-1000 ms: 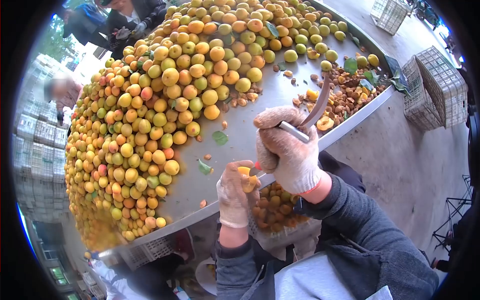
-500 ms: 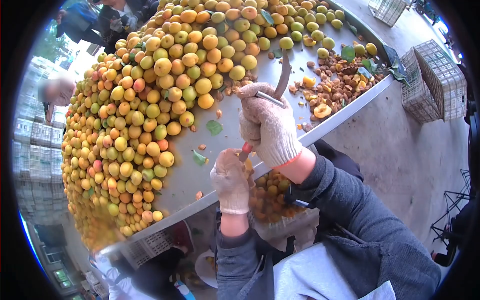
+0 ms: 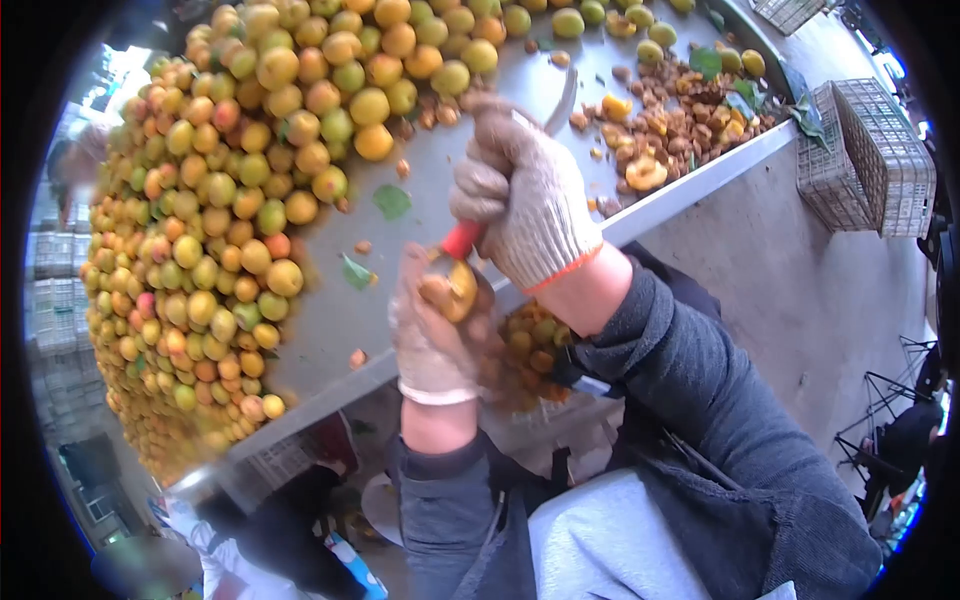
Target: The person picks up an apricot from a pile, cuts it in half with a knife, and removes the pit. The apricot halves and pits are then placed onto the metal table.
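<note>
My right hand (image 3: 530, 190), in a knitted glove with an orange-edged cuff, is closed around a knife (image 3: 564, 102). Its curved blade rises above the fist, and a red handle part (image 3: 461, 239) sticks out below, right at the fruit. Below and to the left, my gloved left hand (image 3: 432, 340) grips a split apricot (image 3: 461, 290), whose yellow flesh and a brown, pit-like part show between the fingers. Both hands are over the near edge of a metal table (image 3: 335, 235). Motion blurs the left fingers.
A large heap of apricots (image 3: 215, 190) covers the table's left and far side. Pits and fruit scraps (image 3: 690, 130) lie at the right corner. Below the edge are more apricots (image 3: 530, 345). A plastic crate (image 3: 850, 165) stands on the floor at right; other people are at left.
My left hand has shifted left and up, and the split apricot in it now shows. My right hand has turned slightly, with the red part more exposed. The whole view has shifted a little.
</note>
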`<state>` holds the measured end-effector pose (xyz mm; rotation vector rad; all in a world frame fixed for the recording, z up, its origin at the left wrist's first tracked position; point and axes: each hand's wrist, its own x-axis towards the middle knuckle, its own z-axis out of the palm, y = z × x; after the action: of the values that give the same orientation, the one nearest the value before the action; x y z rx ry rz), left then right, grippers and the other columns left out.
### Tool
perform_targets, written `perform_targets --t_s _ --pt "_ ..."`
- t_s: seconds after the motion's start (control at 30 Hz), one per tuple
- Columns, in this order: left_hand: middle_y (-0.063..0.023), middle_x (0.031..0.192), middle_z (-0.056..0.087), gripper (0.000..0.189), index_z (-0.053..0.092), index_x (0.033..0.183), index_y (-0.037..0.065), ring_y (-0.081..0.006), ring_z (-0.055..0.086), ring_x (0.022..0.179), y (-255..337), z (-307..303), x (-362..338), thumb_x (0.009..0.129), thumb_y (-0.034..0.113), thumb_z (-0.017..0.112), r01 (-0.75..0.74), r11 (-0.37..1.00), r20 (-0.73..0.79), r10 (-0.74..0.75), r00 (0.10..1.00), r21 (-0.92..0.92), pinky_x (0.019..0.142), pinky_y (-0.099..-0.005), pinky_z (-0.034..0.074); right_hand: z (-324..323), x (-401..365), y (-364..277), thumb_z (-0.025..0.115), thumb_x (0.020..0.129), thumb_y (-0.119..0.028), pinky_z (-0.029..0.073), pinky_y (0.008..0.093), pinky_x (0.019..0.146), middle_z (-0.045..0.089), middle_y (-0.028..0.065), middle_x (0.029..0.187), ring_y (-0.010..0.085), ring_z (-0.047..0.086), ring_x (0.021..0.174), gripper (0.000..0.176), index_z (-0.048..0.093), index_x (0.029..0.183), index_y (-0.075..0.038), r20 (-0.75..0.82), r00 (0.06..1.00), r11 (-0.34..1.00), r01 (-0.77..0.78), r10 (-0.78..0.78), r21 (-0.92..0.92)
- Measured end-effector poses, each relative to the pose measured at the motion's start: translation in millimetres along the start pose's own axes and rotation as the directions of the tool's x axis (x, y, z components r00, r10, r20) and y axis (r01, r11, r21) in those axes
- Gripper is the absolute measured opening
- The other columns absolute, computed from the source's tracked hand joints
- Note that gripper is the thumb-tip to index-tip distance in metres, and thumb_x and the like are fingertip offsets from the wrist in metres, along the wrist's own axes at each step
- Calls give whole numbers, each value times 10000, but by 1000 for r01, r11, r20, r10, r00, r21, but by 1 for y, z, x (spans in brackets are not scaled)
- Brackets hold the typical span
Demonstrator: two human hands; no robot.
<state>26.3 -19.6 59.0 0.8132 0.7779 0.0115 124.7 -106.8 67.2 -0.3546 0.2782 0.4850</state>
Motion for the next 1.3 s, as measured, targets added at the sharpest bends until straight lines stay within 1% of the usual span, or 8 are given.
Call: perform_targets --t_s 0.07,0.47,0.6,0.63,0.7,0.8,1.1,1.3 --pt "-57 636 524 430 538 982 60 -110 476 476 -1 -6 -2 958 481 454 -221 939 178 178 968 263 419 -192 376 8 -4 3 500 918 -82 296 213 438 363 -38 634 79 332 514 142 545 1047 -118 60 991 990 125 -121 -66" --pt "-76 717 570 435 554 1108 60 -106 478 505 13 -12 0 927 455 530 -93 995 91 97 991 -39 443 -195 376 2 6 -22 534 895 -140 416 271 437 531 50 601 150 513 483 145 586 999 -53 259 902 858 415 -345 -302" --pt "-84 755 604 415 556 1092 59 -123 512 515 12 -28 13 936 442 529 -215 976 52 217 975 -47 442 -198 411 25 -31 -26 615 839 -119 413 239 432 563 31 579 84 512 471 154 679 973 -79 161 987 341 160 -24 -927" --pt "-55 754 595 387 574 1074 69 -111 510 533 4 -34 15 945 428 511 -292 953 33 291 956 76 457 -211 415 11 -27 -16 629 828 -110 486 269 565 612 20 676 108 576 599 185 672 1001 -59 514 858 103 514 -29 -852" --pt "-4 763 579 336 613 1037 90 -93 505 566 6 -27 7 963 386 471 -424 869 6 437 899 256 478 -236 420 14 -36 0 687 803 -152 519 321 673 681 110 787 187 652 701 260 661 1041 -51 450 880 234 410 153 -881" --pt "-12 857 615 316 652 1037 68 -102 521 583 -4 -31 23 982 284 428 -371 926 31 369 929 77 482 -254 427 11 -32 3 735 749 -120 529 332 693 676 140 856 236 672 732 318 641 1041 -33 611 773 -166 634 172 -755" --pt "-68 976 653 354 634 1070 18 -153 615 852 -5 -23 18 980 307 450 -415 839 29 434 901 352 756 -284 500 14 -44 0 709 758 -210 539 367 672 679 140 829 326 670 758 259 656 974 -78 589 795 -304 603 148 -738" --pt "-69 885 630 314 620 1033 41 -150 579 717 -11 -19 21 940 332 545 -364 925 104 375 921 -108 654 -268 468 15 -43 -2 735 749 -197 537 345 654 679 139 812 288 677 723 272 648 961 -50 559 826 -259 557 71 -789"
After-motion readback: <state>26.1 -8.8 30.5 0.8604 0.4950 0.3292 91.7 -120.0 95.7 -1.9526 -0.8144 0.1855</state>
